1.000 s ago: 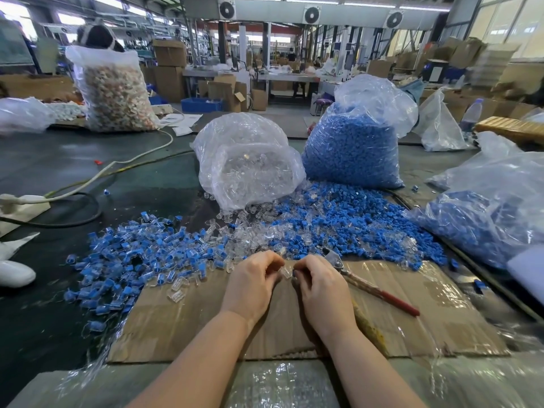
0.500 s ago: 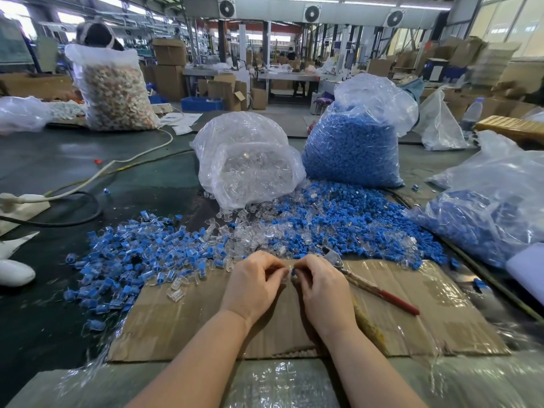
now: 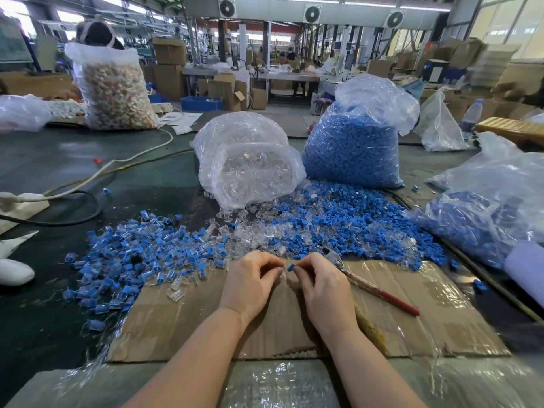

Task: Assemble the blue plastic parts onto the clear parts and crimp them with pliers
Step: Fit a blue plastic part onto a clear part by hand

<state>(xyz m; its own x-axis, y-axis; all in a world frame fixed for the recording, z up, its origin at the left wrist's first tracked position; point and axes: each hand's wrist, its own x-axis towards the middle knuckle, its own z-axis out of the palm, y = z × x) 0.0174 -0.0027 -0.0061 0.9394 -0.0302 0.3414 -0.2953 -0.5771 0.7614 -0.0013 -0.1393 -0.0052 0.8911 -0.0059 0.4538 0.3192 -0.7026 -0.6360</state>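
My left hand point(image 3: 250, 282) and my right hand point(image 3: 322, 285) meet over a taped cardboard sheet point(image 3: 412, 319). The right hand pinches a small blue plastic part point(image 3: 291, 266) at its fingertips. The left hand pinches a clear part point(image 3: 283, 270) right beside it. Red-handled pliers point(image 3: 371, 285) lie on the cardboard just right of my right hand. Loose blue parts point(image 3: 347, 225) and clear parts point(image 3: 265, 228) are heaped beyond my hands. A pile of assembled blue-and-clear pieces point(image 3: 132, 254) spreads to the left.
A bag of clear parts point(image 3: 247, 163) and a bag of blue parts point(image 3: 353, 148) stand behind the heaps. Another bag with blue pieces point(image 3: 485, 213) lies at the right. White and black cables point(image 3: 88, 184) run across the dark table at the left.
My fingertips have parted slightly, and the blue part now shows between them at my right fingertips. Both hands stay in the same place.
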